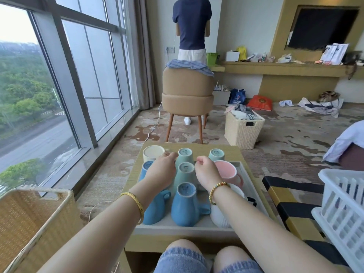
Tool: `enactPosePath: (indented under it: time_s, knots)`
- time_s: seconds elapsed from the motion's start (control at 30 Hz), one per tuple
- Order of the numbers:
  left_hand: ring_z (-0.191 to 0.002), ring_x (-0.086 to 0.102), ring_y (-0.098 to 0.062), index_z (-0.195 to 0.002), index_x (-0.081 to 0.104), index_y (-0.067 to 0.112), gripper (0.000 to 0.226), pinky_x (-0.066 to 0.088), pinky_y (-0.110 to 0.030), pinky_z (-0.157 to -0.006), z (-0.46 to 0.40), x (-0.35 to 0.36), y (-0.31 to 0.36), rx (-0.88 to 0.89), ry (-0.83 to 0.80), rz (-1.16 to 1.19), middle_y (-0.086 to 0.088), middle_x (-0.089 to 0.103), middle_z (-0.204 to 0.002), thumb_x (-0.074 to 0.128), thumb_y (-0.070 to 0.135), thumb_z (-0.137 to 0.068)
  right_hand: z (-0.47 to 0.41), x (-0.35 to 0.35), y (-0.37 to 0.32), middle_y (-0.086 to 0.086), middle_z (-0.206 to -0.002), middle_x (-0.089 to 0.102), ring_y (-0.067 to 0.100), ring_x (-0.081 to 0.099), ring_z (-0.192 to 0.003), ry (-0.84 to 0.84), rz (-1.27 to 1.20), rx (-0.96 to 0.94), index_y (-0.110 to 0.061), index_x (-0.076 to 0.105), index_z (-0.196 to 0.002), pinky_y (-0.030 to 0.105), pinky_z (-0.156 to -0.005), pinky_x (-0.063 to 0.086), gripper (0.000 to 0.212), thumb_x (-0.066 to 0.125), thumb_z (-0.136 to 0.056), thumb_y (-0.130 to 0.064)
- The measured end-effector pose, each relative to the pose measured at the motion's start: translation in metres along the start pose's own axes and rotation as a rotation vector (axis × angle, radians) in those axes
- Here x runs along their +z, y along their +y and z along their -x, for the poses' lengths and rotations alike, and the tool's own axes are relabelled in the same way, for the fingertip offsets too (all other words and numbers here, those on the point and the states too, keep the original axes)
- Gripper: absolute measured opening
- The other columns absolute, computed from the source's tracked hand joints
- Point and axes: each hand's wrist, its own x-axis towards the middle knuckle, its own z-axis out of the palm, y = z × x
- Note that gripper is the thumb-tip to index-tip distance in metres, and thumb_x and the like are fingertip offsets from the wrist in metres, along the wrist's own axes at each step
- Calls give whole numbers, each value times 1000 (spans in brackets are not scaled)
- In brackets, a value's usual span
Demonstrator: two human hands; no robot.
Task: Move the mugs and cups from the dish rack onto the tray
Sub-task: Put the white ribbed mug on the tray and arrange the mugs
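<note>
A grey tray (177, 229) on a small wooden table (232, 152) holds several upside-down mugs: a cream one (152, 153), mint cups (185, 156) (216, 154) (186, 172), blue mugs (184, 205) (155, 209), a pink mug (228, 172) upright or tilted, and a white mug (218, 213) under my right forearm. My left hand (163, 170) hovers over the tray's left side, fingers loosely curled, holding nothing. My right hand (205, 170) hovers beside the pink mug, fingers curled, empty. The white dish rack (342, 200) stands at the right edge.
A wicker basket (29, 217) sits at the lower left, a woven laundry basket (243, 129) beyond the table. A tan chair (187, 95) and a standing person (190, 26) are farther back. A black-and-yellow surface (285, 196) lies under the dish rack.
</note>
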Motion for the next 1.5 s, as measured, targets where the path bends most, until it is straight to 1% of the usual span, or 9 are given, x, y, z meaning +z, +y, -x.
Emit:
enactPosePath:
  time_s: [0.07, 0.17, 0.3, 0.37, 0.63, 1.03, 1.2, 1.33, 1.5]
  knots:
    - [-121, 45, -31, -137, 38, 14, 42, 40, -39, -95, -13, 5, -3, 8, -29, -44, -13, 43, -139, 37, 11, -95, -19, -5, -3, 12, -134, 51, 27, 50, -119, -65, 45, 35, -7, 44, -133, 30, -92, 39, 40, 31, -97, -16]
    - [-120, 47, -30, -136, 38, 14, 42, 41, -39, -94, -36, 13, -8, 9, -31, -61, -12, 47, -135, 41, 25, -96, -48, -4, -2, 12, -93, 56, 22, 55, -86, -143, 7, 100, -7, 55, -96, 35, -81, 42, 29, 28, -97, -18]
    - [-120, 48, -30, -141, 33, 17, 45, 43, -39, -95, -64, 29, -8, 13, -114, -115, -12, 46, -138, 38, 25, -97, -81, 5, 2, 12, -93, 53, 29, 52, -110, -205, -18, 149, -1, 53, -109, 46, -107, 36, 37, 24, -99, -23]
    - [-120, 49, -29, -142, 32, 20, 46, 43, -38, -95, -77, 34, -6, 42, -135, -122, -10, 45, -140, 38, 17, -97, -92, 8, 3, 7, -77, 46, 33, 50, -104, -215, 4, 158, -9, 49, -81, 49, -107, 35, 33, 25, -99, -21]
    - [-122, 48, -26, -138, 42, 27, 53, 38, -30, -97, -103, 27, -9, 118, -334, -134, -6, 44, -139, 56, 39, -88, -108, 18, 6, 4, -68, 39, 24, 44, -85, -214, -125, 208, -18, 37, -64, 45, -98, 42, 34, 29, -97, -19]
    - [-121, 39, -29, -130, 47, 22, 55, 36, -37, -96, -99, 34, -18, 11, -87, -313, -10, 51, -126, 56, 52, -84, -109, 24, 1, 26, -128, 55, 34, 57, -113, -283, -71, 192, 3, 55, -119, 52, -105, 39, 52, 27, -90, -30]
    - [-118, 40, -28, -124, 50, 23, 51, 34, -36, -97, -97, 44, -20, -10, -23, -305, -8, 51, -124, 56, 52, -82, -112, 17, 4, 23, -120, 61, 32, 59, -109, -208, -72, 265, 2, 53, -116, 31, -72, 49, 45, 24, -98, -28]
    - [-124, 37, -30, -131, 43, 23, 52, 28, -37, -104, -87, 45, -22, 22, -7, -316, -10, 45, -136, 46, 53, -89, -103, 7, 4, 23, -123, 59, 33, 55, -116, -173, -68, 245, 4, 54, -116, 47, -104, 40, 47, 23, -98, -27]
    - [-126, 40, -29, -134, 45, 18, 42, 30, -36, -105, -57, 32, -5, 100, 23, 52, -11, 45, -138, 45, 32, -94, -83, 0, 6, 20, -120, 58, 32, 54, -113, -119, -5, 195, 5, 54, -116, 33, -97, 42, 37, 30, -98, -15]
